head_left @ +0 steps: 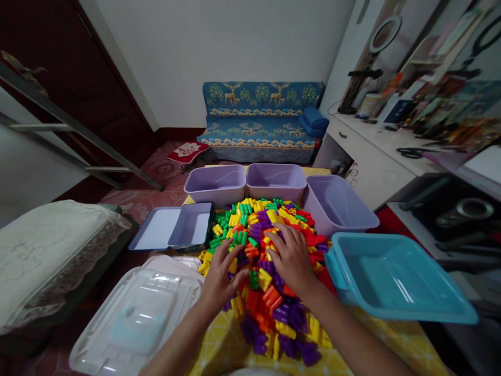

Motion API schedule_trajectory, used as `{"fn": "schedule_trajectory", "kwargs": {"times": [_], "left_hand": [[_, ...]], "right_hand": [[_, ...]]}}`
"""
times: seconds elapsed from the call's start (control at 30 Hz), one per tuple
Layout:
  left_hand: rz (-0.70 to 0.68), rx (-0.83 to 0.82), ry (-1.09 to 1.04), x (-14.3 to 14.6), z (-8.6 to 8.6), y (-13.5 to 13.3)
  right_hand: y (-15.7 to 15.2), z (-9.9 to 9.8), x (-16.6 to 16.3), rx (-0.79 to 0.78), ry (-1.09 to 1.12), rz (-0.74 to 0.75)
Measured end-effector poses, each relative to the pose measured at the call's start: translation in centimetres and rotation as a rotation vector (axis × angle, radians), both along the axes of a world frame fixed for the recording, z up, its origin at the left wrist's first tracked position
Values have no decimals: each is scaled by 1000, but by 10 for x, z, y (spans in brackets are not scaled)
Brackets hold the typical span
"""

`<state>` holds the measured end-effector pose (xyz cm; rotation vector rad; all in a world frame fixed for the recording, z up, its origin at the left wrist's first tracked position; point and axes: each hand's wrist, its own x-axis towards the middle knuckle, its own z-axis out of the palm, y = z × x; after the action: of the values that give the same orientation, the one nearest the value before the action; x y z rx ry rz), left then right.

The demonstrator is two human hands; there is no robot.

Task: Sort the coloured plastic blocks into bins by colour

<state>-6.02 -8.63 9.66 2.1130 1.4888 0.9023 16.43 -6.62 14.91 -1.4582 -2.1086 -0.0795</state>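
A big heap of small plastic pieces [266, 261] in red, yellow, green, purple and orange covers a yellow tablecloth [219, 344]. My left hand [221, 277] lies on the heap's left side, fingers spread over yellow and green pieces. Flat on the middle of the heap rests my right hand [291, 258], fingers stretched toward the purple and yellow pieces. Neither hand grips a piece.
Three empty lilac bins [215, 183] [276, 180] [336, 206] ring the far side. A blue bin [391, 282] sits at the right. A small lilac box with its lid [172, 227] and a clear lid [136, 313] lie left. A sofa [262, 120] stands behind, a white desk [383, 151] to the right.
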Motion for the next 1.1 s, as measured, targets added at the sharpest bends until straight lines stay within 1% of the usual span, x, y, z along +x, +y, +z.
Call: {"fn": "schedule_trajectory", "kwargs": {"times": [0.03,0.1,0.2,0.27,0.3,0.37,0.4,0.47,0.53,0.67,0.73,0.8,0.87,0.97,1.03,1.1], "left_hand": [[-32,31,43,1,-1,-9],[-108,66,115,1,-4,-28],[-178,9,190,-2,-9,-56],[-201,-86,233,-3,-16,-70],[-208,-142,257,-1,-20,-75],[-210,-243,309,4,-27,-81],[-207,-284,332,8,-31,-81],[-207,-343,358,16,-36,-79],[-216,-383,363,24,-37,-73],[-196,-426,289,34,-30,-64],[-168,-414,182,36,-26,-62],[-153,-369,42,38,-24,-59],[-148,-283,-103,40,-25,-53],[-142,-145,-265,42,-22,-31],[-138,-100,-308,42,-13,-10],[-149,-91,-316,43,2,13]], "right_hand": [[-14,-3,9,4,46,-11],[-53,-18,30,3,102,-22],[-124,-62,65,-45,61,-88],[-165,-94,86,-94,5,-145],[-181,-109,93,-123,-25,-152],[-201,-131,100,-191,-72,-211],[-205,-139,100,-217,-80,-235],[-203,-146,93,-267,-75,-279],[-192,-146,80,-285,-58,-294],[-162,-138,52,-201,49,-222],[-145,-133,35,-124,214,-177],[-127,-126,16,-62,430,-142],[-107,-113,-1,-98,584,-101],[-73,-86,-16,-132,699,-83],[-50,-66,-19,-142,726,-54],[-29,-49,-17,-137,729,-36]]}}
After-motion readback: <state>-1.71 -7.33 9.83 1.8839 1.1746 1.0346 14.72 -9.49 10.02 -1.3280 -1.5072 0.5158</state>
